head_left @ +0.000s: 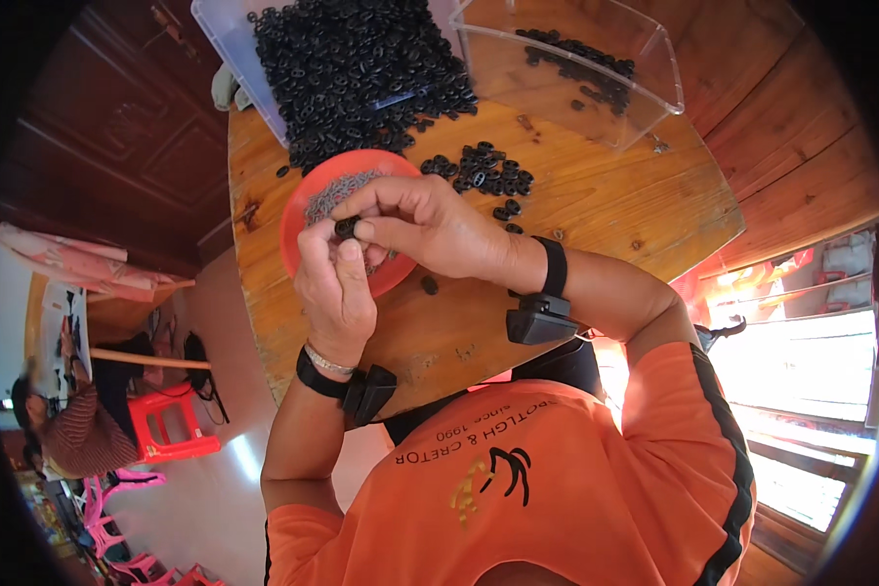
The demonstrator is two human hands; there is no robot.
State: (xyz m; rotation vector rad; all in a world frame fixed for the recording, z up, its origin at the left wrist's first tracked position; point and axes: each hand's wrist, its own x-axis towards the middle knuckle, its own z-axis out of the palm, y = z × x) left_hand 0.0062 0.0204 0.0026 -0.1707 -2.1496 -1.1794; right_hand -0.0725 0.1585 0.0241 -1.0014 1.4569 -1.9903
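My left hand (337, 293) is closed, its thumb and fingertips pinching a small black plastic piece (347, 228). From the right, my right hand (435, 225) meets it, thumb and forefinger closed at the same piece. Whether a small grey part is also between those fingers is hidden. Both hands are above a red round plate (291, 230) holding a heap of small grey metal parts (337, 192). Beside the plate lies a loose group of black oval pieces with holes (483, 170). A single dark piece (430, 285) rests near my right wrist.
A big heap of black pieces (361, 73) spills from a translucent bin (254, 98) at the back. A clear plastic box (645, 103) with more pieces stands at the wooden table's (654, 205) far right. Leftward are a red stool (176, 425) and a seated person (88, 430).
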